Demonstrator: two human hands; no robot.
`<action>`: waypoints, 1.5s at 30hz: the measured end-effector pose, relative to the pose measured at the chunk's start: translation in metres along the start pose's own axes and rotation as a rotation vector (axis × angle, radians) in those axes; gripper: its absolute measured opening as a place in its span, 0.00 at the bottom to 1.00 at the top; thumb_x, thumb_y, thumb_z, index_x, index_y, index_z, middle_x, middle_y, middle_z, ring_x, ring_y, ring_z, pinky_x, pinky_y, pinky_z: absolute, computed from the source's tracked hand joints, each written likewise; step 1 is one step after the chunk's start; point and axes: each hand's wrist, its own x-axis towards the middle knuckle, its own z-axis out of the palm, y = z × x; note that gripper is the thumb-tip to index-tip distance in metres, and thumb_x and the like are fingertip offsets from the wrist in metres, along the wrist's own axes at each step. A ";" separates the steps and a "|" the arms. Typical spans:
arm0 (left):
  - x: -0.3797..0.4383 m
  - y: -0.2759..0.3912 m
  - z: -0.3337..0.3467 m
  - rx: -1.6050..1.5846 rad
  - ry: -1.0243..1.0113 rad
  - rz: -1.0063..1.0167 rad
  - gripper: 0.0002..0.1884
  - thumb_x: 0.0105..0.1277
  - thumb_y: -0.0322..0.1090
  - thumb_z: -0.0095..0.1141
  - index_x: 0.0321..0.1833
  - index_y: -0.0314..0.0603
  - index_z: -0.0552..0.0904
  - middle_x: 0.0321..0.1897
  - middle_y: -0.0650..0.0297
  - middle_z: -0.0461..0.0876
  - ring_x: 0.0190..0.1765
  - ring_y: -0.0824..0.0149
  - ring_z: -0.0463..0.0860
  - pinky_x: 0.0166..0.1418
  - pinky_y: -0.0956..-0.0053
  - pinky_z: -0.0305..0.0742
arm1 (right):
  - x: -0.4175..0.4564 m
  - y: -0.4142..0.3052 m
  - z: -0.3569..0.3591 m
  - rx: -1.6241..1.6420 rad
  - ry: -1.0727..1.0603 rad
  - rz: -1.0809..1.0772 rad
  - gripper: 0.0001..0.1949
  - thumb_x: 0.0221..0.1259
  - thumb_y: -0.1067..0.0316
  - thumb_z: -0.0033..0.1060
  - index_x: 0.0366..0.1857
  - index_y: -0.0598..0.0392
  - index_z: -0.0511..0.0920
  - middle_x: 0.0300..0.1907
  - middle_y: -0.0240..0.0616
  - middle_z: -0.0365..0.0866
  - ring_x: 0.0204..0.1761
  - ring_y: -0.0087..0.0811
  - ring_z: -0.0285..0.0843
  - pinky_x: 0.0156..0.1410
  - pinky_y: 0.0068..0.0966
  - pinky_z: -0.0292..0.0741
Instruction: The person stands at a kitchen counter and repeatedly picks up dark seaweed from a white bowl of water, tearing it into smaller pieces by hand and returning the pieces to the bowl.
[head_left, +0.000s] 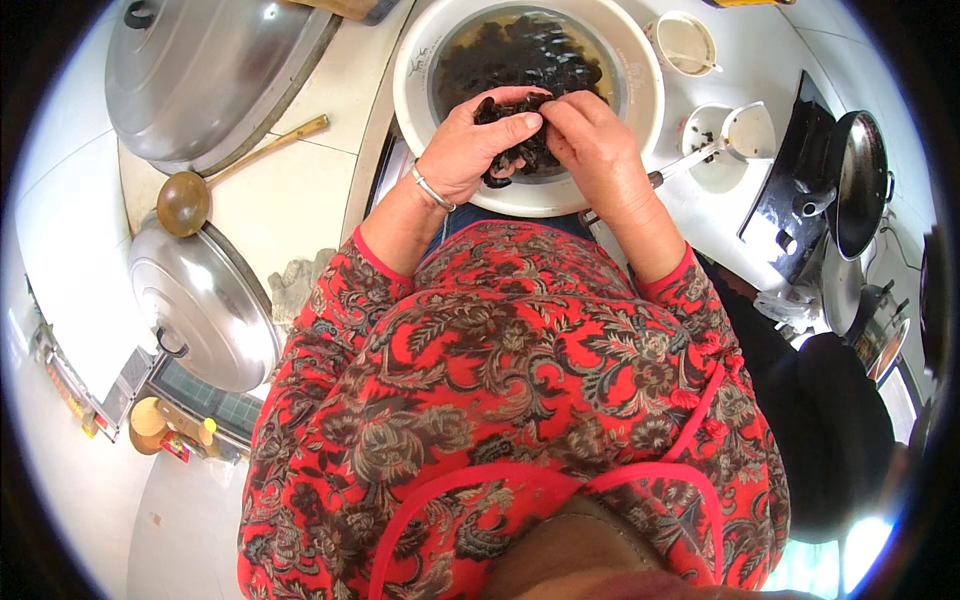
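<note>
My left hand (484, 135) cradles a clump of wet wood ear mushrooms (525, 154), its thumb laid across the top. The fingertips of my right hand (600, 139) pinch the right side of the same clump. Both hands are above the near half of a white plastic basin (637, 150). Many more dark wood ears (517, 56) lie in brownish water inside the basin. My right fingertips are partly hidden behind the hand and the clump.
Right of the basin are a white cup (684, 45), a small bowl (694, 161) with dark bits, a long-handled ladle (750, 133) and a black wok (859, 187). Leftward are large metal lids (217, 67), (206, 300), a round-bowled ladle (184, 202) and grey gloves (298, 285).
</note>
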 end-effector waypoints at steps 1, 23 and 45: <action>0.000 -0.001 -0.001 -0.017 0.018 -0.005 0.12 0.68 0.35 0.59 0.51 0.40 0.78 0.33 0.69 0.78 0.29 0.77 0.74 0.25 0.84 0.64 | -0.002 -0.001 0.002 -0.002 0.008 -0.025 0.10 0.51 0.76 0.62 0.37 0.54 0.77 0.33 0.41 0.75 0.36 0.44 0.78 0.38 0.35 0.78; -0.003 -0.001 -0.002 -0.026 0.080 -0.068 0.12 0.67 0.37 0.59 0.49 0.40 0.77 0.31 0.66 0.78 0.26 0.74 0.75 0.22 0.84 0.61 | -0.006 -0.003 -0.012 0.963 -0.039 0.696 0.15 0.65 0.78 0.55 0.55 0.58 0.75 0.46 0.34 0.79 0.44 0.22 0.78 0.52 0.18 0.76; -0.011 0.000 0.000 0.351 0.140 0.035 0.15 0.59 0.36 0.65 0.47 0.37 0.82 0.32 0.70 0.80 0.30 0.79 0.75 0.32 0.84 0.70 | -0.008 0.001 -0.012 0.484 -0.178 0.458 0.08 0.62 0.68 0.61 0.41 0.59 0.81 0.35 0.43 0.83 0.36 0.37 0.82 0.42 0.29 0.76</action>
